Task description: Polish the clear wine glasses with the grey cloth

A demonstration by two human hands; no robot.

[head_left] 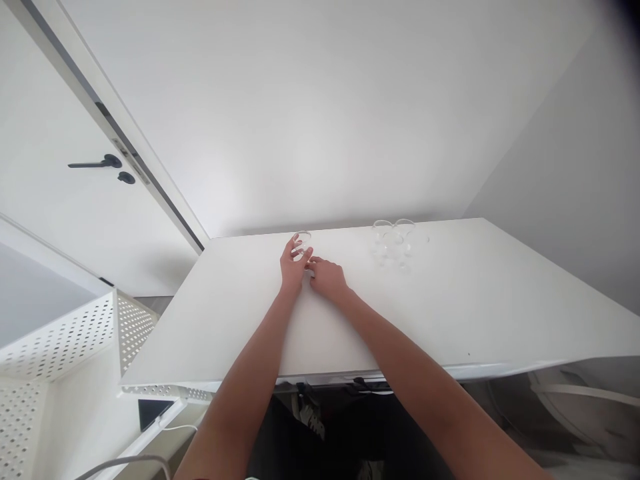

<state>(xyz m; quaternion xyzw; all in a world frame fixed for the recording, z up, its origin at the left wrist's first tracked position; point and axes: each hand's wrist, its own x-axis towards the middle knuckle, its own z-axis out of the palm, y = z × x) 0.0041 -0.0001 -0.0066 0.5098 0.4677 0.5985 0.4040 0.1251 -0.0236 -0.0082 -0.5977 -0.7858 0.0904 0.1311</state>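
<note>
A small clear glass point(302, 242) stands near the far edge of a white table point(450, 313). My left hand point(293, 265) curls around the glass's near side, fingers wrapped on it. My right hand point(327, 277) lies right beside it, knuckles up, fingers bent, with its fingertips at the foot of the glass. What the right fingers hold, if anything, is hidden. Both arms reach forward across the table.
A cluster of several clear glasses point(394, 243) stands to the right near the wall. A white door with a black handle point(98, 163) is at the left. A white perforated shelf unit point(65, 340) sits at the lower left, a chair point(575, 400) below right.
</note>
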